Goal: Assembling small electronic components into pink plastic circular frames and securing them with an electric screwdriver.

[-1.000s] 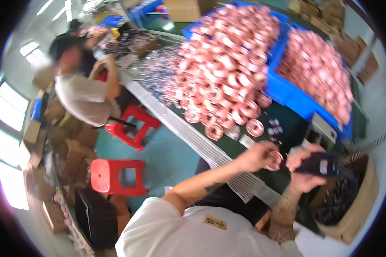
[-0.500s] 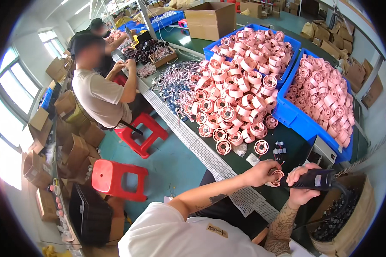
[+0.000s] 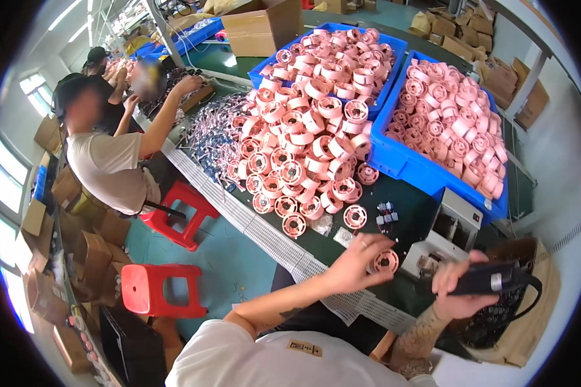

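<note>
My left hand (image 3: pixel 354 269) grips a pink round plastic housing (image 3: pixel 386 261) by its rim, and the ring's spoked face is turned up. In my right hand (image 3: pixel 455 288) is a black electric screwdriver (image 3: pixel 490 280) with a cable looping from its end. It lies nearly level, its tip pointing left, apart from the housing. Just beyond the screwdriver stands a grey metal screw feeder (image 3: pixel 457 209). A large heap of similar pink housings (image 3: pixel 303 151) covers the bench past my left hand. One loose housing (image 3: pixel 355 217) lies near small white connectors (image 3: pixel 387 216).
Two blue crates (image 3: pixel 388 152) of pink parts stand at the far right. Wired circuit boards (image 3: pixel 216 129) are piled beyond the heap. A co-worker (image 3: pixel 106 155) works at the bench's left side, near red stools (image 3: pixel 150 290). An open carton (image 3: pixel 529 322) sits by my right arm.
My left hand has drawn the housing away from the screwdriver, and its face now shows. The whole view has turned, shifting the scene left. The co-worker's arm now reaches out over the bench.
</note>
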The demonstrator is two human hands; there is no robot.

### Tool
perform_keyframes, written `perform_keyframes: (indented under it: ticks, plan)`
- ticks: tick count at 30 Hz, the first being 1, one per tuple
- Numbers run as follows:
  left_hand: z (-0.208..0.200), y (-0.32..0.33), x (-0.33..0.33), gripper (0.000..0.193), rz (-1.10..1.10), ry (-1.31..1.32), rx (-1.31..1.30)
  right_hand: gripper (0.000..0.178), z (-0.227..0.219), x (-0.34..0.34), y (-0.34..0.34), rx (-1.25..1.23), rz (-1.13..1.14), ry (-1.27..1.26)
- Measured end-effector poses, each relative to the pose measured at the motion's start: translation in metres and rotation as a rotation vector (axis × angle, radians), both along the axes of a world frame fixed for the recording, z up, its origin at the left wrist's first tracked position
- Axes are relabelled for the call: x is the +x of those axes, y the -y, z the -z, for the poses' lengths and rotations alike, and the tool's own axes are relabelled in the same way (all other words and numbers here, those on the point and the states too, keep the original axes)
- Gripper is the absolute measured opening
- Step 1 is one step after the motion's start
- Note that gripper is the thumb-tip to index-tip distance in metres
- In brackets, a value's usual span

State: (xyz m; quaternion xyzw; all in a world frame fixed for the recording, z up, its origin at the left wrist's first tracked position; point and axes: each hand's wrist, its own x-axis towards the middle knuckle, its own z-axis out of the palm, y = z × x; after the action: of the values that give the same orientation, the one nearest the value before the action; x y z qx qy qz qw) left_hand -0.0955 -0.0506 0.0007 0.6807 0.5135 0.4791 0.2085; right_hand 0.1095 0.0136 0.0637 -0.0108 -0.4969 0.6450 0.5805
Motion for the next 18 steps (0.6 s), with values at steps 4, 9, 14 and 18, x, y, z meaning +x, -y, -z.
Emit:
perform_keyframes:
  ticks: [4,9,14,18]
  plan:
    - [0.018,-0.006,0.012,0.062,0.119,-0.05,0.034,0.074,0.031,0.048,-0.024,0.109,-0.344,0.037]
    - [0.039,-0.019,0.016,0.053,0.14,0.084,0.114,0.063,0.032,0.041,-0.037,0.114,-0.732,-0.121]
    - [0.059,-0.024,0.02,0.047,0.183,0.173,0.123,0.038,0.056,0.043,-0.071,0.076,-1.208,-0.184]
    - [0.049,-0.028,0.016,0.048,0.181,0.266,0.108,0.022,0.068,0.052,-0.076,-0.004,-1.362,-0.03]
